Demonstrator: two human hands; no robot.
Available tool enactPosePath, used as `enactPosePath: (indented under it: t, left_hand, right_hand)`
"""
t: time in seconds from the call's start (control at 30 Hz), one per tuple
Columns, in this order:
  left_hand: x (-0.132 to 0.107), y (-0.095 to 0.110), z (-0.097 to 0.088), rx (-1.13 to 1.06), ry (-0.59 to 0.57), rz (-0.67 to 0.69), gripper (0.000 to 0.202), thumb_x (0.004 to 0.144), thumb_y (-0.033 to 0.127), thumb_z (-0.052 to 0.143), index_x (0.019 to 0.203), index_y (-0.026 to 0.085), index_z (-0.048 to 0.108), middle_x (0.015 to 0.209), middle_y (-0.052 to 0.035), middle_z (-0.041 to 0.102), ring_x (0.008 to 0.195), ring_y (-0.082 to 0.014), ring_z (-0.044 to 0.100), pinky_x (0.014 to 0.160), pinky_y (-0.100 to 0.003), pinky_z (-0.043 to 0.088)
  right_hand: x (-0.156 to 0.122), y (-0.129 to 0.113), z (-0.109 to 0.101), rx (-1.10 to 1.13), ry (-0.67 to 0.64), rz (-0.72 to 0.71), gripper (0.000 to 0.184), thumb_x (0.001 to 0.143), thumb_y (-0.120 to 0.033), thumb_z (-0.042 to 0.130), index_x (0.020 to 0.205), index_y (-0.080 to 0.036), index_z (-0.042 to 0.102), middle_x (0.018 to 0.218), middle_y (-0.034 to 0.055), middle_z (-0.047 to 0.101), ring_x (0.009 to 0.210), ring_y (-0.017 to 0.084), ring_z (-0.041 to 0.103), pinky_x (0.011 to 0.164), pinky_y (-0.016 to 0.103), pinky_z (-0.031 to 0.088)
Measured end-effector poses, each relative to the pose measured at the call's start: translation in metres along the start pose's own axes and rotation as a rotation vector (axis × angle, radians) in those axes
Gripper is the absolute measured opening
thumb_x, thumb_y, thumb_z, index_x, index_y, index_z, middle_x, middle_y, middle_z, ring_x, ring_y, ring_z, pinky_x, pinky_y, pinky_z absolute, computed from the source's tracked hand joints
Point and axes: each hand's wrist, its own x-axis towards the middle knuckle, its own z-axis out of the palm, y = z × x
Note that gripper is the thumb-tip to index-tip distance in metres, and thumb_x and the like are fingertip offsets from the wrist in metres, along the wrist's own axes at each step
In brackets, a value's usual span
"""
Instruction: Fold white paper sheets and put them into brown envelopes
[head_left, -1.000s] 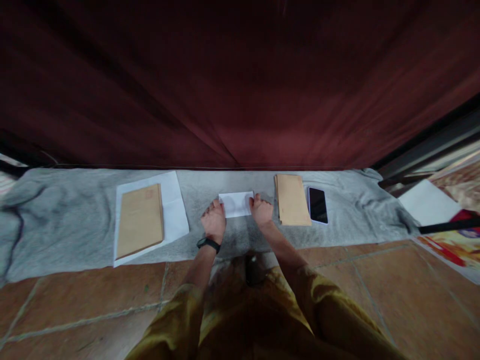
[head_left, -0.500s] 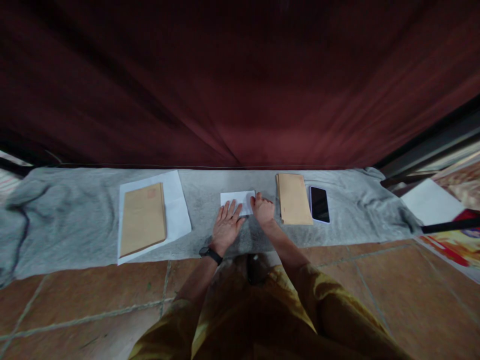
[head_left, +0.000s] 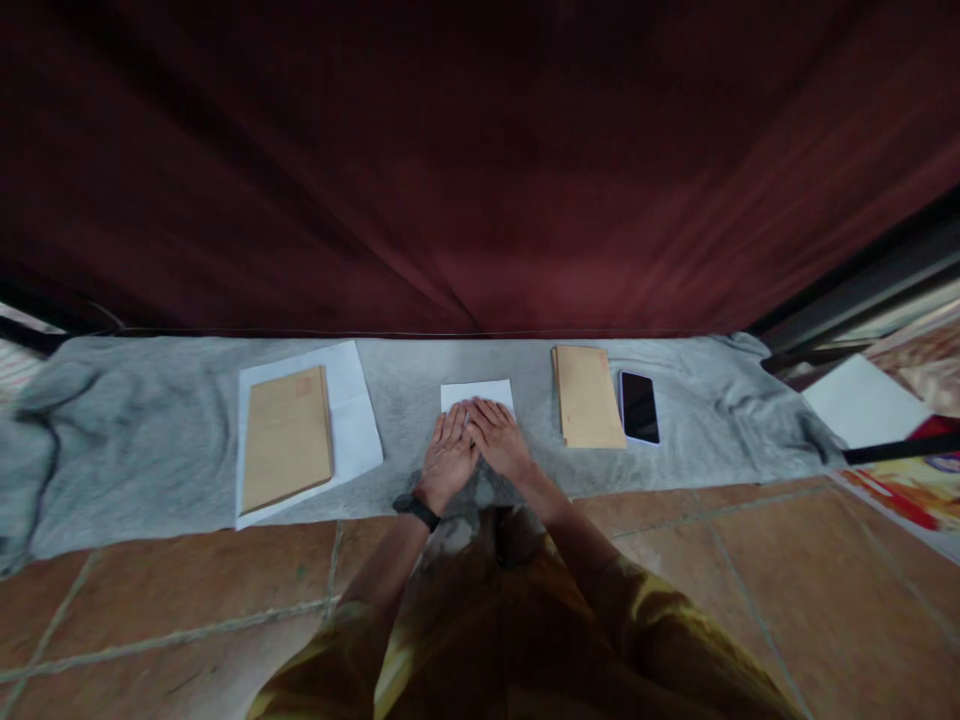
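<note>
A small white folded-looking sheet of paper (head_left: 475, 392) lies on the grey cloth in the middle, its lower part covered by my hands. My left hand (head_left: 448, 458) rests flat on its left side, fingers stretched forward. Beside it, my right hand (head_left: 501, 440) lies flat on the right part of the paper, palm down, its fingers meeting those of my left hand. Neither hand grips anything.
The grey cloth (head_left: 405, 370) runs across in front of me. At left, brown envelopes (head_left: 286, 440) lie on a larger white sheet (head_left: 356, 430). To the right are more brown envelopes (head_left: 591, 400) and a phone (head_left: 640, 408). A dark red curtain (head_left: 480, 220) hangs behind.
My right hand has moved left from the paper's right edge and flattened out next to my left hand. The left hand stays almost where it was.
</note>
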Motion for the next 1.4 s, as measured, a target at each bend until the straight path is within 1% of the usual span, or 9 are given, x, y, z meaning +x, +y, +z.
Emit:
enactPosePath:
  t: [0.1,0.23,0.53,0.67,0.73,0.87,1.07,1.2,1.4]
  left_hand:
    - [-0.005,-0.001,-0.001,-0.006,0.021,-0.007,0.059,0.102,0.03,0.028,0.155,0.006,0.034,0.162,-0.0161,0.035,0.154,-0.0245,0.023,0.126,-0.047,0.024]
    - [-0.013,-0.005,0.0,-0.012,0.056,-0.069,0.065,0.102,0.041,0.032,0.155,0.003,0.032,0.163,-0.0196,0.031,0.154,-0.0277,0.023,0.126,-0.048,0.023]
    - [-0.033,-0.023,-0.005,0.009,0.073,-0.125,0.068,0.102,0.047,0.032,0.156,0.006,0.032,0.162,-0.0196,0.034,0.153,-0.0287,0.026,0.124,-0.05,0.025]
    - [-0.033,-0.018,-0.005,0.017,0.081,-0.153,0.067,0.102,0.046,0.031,0.156,0.005,0.032,0.161,-0.02,0.035,0.154,-0.0297,0.025,0.124,-0.053,0.022]
    - [-0.031,-0.014,-0.004,0.024,0.086,-0.172,0.067,0.102,0.045,0.029,0.155,0.004,0.032,0.161,-0.0207,0.034,0.154,-0.0303,0.023,0.124,-0.054,0.021]
    - [-0.031,-0.012,-0.004,0.031,0.066,-0.181,0.067,0.102,0.043,0.03,0.155,0.002,0.033,0.162,-0.0216,0.033,0.154,-0.0298,0.022,0.125,-0.053,0.02]
    - [-0.037,-0.018,-0.006,0.026,0.06,-0.167,0.065,0.103,0.044,0.03,0.155,0.006,0.035,0.161,-0.0188,0.036,0.153,-0.0285,0.027,0.124,-0.051,0.023]
    - [-0.028,-0.02,-0.007,-0.052,0.117,-0.184,0.059,0.103,0.041,0.03,0.148,0.007,0.045,0.155,-0.0192,0.046,0.148,-0.03,0.037,0.122,-0.05,0.029]
    - [0.016,-0.029,-0.013,-0.263,0.191,-0.304,0.047,0.096,0.024,0.038,0.137,0.011,0.058,0.136,-0.0164,0.064,0.127,-0.0264,0.058,0.113,-0.043,0.042]
  right_hand:
    - [-0.01,0.004,0.004,-0.08,0.011,0.066,0.05,0.107,-0.04,0.037,0.152,-0.02,0.045,0.159,0.0088,0.042,0.148,0.023,0.036,0.122,0.043,0.027]
    - [-0.019,0.015,0.005,-0.154,0.049,0.11,0.052,0.107,-0.042,0.039,0.153,-0.018,0.043,0.162,0.0104,0.036,0.149,0.026,0.035,0.122,0.046,0.027]
    - [-0.036,0.034,-0.009,-0.201,0.047,0.171,0.057,0.106,-0.04,0.039,0.154,-0.009,0.038,0.159,0.0159,0.04,0.147,0.029,0.037,0.121,0.048,0.028]
    - [-0.029,0.025,-0.018,-0.199,0.036,0.222,0.056,0.106,-0.038,0.039,0.156,-0.012,0.037,0.159,0.0163,0.04,0.147,0.029,0.038,0.12,0.051,0.028]
    - [-0.022,0.015,-0.019,-0.182,0.008,0.186,0.054,0.106,-0.037,0.038,0.156,-0.017,0.037,0.161,0.0132,0.037,0.148,0.028,0.036,0.121,0.05,0.027]
    - [-0.011,-0.003,-0.007,-0.14,-0.039,0.083,0.049,0.107,-0.037,0.037,0.153,-0.022,0.044,0.162,0.0078,0.037,0.149,0.025,0.035,0.123,0.046,0.026]
    - [-0.018,-0.002,0.005,-0.168,0.028,0.128,0.047,0.107,-0.039,0.04,0.151,-0.025,0.046,0.162,0.0091,0.037,0.149,0.026,0.035,0.122,0.047,0.025]
    - [-0.02,0.003,0.002,-0.187,0.032,0.133,0.049,0.106,-0.038,0.043,0.152,-0.022,0.045,0.162,0.0124,0.036,0.149,0.027,0.035,0.121,0.048,0.026]
    - [-0.019,0.003,0.002,-0.19,0.023,0.143,0.049,0.106,-0.038,0.042,0.152,-0.023,0.045,0.162,0.0125,0.036,0.148,0.028,0.036,0.121,0.049,0.027]
